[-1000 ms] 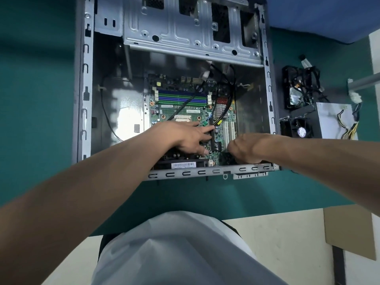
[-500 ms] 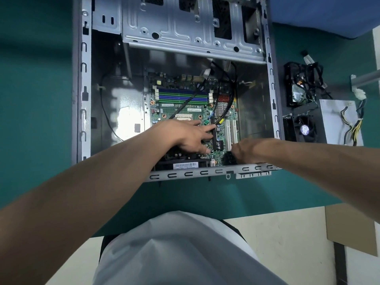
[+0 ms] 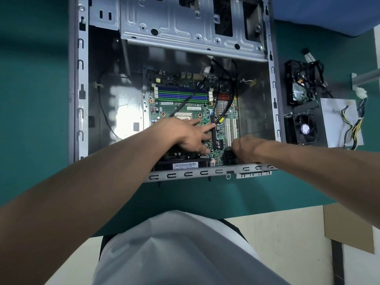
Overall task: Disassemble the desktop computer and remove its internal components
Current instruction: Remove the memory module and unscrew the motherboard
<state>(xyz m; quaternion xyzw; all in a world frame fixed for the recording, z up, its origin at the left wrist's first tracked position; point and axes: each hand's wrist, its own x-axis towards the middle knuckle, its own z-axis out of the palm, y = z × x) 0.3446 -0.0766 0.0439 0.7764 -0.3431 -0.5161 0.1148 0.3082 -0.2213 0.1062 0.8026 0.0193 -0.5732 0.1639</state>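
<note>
Case lying open on green table, motherboard bolted in its floor, right of centre. My left hand flat on board, fingers spread straight, index tip by white slots. My right hand at board's near right corner, knuckles up, fingers curled down onto dark part; cannot tell if gripping. Black cables loop over board. Fan, power supply out on table, right of case
</note>
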